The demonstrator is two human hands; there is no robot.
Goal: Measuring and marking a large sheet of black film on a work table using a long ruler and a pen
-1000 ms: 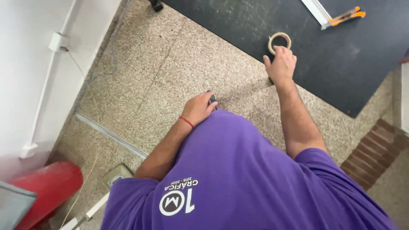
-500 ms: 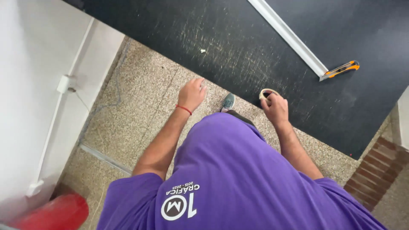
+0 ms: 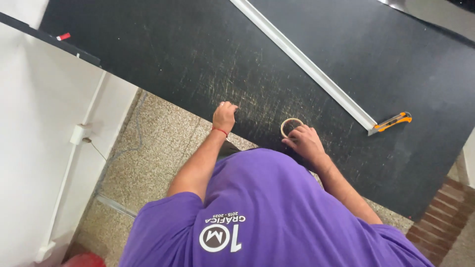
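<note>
Speckled floor fills the near ground, with a white wall and its thin conduit to the left and a strip of brick at the right edge; closest of all is the purple shirt of the person bent over the work; beyond it a wide black board lies flat, scuffed with pale scratches; the left hand, a red band at the wrist, rests on the board just past its near edge, fingers curled in and pressed together, holding nothing that shows; the right hand sits further right, fingers slightly spread, their tips touching the near rim of a tape roll that lies flat on the board, though whether they pinch it I cannot tell; farther out, a long metal rule crosses the board on a slant, and an orange knife lies at its lower end, well apart from both hands; as I judge it, the roll could skid away on the smooth board under a loose touch, a careless sweep of the right arm might knock the knife or shift the rule, and leaning weight near the edge could make the board slide.
</note>
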